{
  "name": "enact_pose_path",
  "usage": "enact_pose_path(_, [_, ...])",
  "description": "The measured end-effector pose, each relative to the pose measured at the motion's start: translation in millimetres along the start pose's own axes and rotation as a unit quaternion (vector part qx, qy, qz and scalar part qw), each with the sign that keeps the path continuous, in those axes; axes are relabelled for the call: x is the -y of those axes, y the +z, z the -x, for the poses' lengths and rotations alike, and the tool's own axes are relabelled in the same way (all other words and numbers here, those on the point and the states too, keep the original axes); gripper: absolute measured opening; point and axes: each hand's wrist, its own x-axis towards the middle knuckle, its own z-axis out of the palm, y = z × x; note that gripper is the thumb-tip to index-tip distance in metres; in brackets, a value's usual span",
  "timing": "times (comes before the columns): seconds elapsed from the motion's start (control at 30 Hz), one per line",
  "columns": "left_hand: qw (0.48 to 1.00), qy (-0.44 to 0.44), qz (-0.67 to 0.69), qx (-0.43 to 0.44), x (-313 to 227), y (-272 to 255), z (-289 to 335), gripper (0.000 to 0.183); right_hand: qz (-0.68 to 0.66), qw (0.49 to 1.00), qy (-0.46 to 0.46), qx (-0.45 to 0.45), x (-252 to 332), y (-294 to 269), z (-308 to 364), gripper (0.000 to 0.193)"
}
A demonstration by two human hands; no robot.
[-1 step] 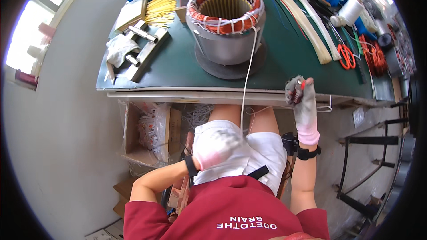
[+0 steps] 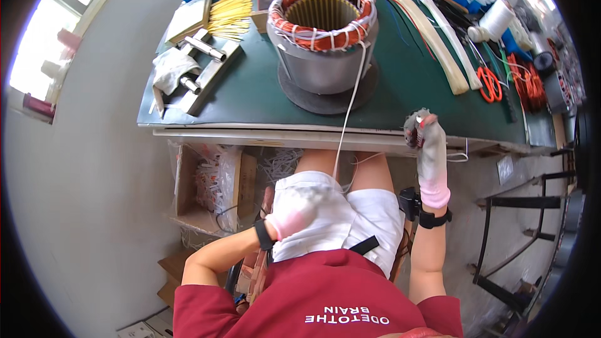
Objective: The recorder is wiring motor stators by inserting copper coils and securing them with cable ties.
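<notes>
A grey motor stator (image 2: 322,66) stands on a round dark base (image 2: 327,103), its copper windings (image 2: 322,40) laced with white cord. From its rim a white cord (image 2: 352,103) runs straight and taut over the table's front edge to my lap. There my left hand (image 2: 297,208), in a white and pink glove, is closed at the cord's lower end; its fingers are blurred. My right hand (image 2: 429,144), gloved too, is raised by the table's front edge. Its fingers are curled, with a dark and red patch among them; whatever they hold is unclear.
Left on the green table (image 2: 250,100) lie a metal block with rods (image 2: 210,78) and yellow strips (image 2: 230,15). Pale tubing bundles (image 2: 432,40), orange-handled scissors (image 2: 491,84) and a white thread spool (image 2: 494,19) lie right. Below left is an open box (image 2: 216,181) of scraps.
The view has shifted slightly. My left hand has moved a little to the left, and the cord's lower end has shifted left too. My right hand stays raised with fingers curled.
</notes>
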Motion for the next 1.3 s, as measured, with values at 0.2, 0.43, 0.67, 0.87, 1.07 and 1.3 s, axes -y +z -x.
enact_pose_path(0.2, [0.980, -0.171, -0.081, 0.061, 1.8, -139.7, -31.5, 0.024, 0.221, 0.947, -0.231, -0.032, 46.1, 37.4, -10.6, 0.018])
enact_pose_path(0.43, [0.936, -0.041, -0.114, -0.332, 3.1, -188.0, -114.4, 0.064, 0.295, 0.888, -0.350, -0.040, 57.0, 71.0, -48.4, 0.018])
enact_pose_path(0.67, [0.933, 0.030, -0.148, -0.327, 7.9, -203.8, -161.2, 0.086, 0.339, 0.876, -0.343, -0.029, 62.5, 78.4, -50.9, 0.019])
enact_pose_path(0.87, [0.942, 0.066, -0.150, -0.292, 15.4, -202.0, -172.2, 0.073, 0.347, 0.877, -0.333, -0.018, 65.0, 77.2, -50.9, 0.019])
enact_pose_path(1.07, [0.938, 0.077, -0.155, -0.301, 15.3, -203.7, -175.5, 0.055, 0.349, 0.878, -0.326, -0.012, 66.3, 77.0, -52.1, 0.019])
enact_pose_path(1.3, [0.934, 0.075, -0.167, -0.306, 14.9, -203.2, -177.1, 0.049, 0.331, 0.895, -0.299, -0.014, 66.5, 78.8, -51.2, 0.019])
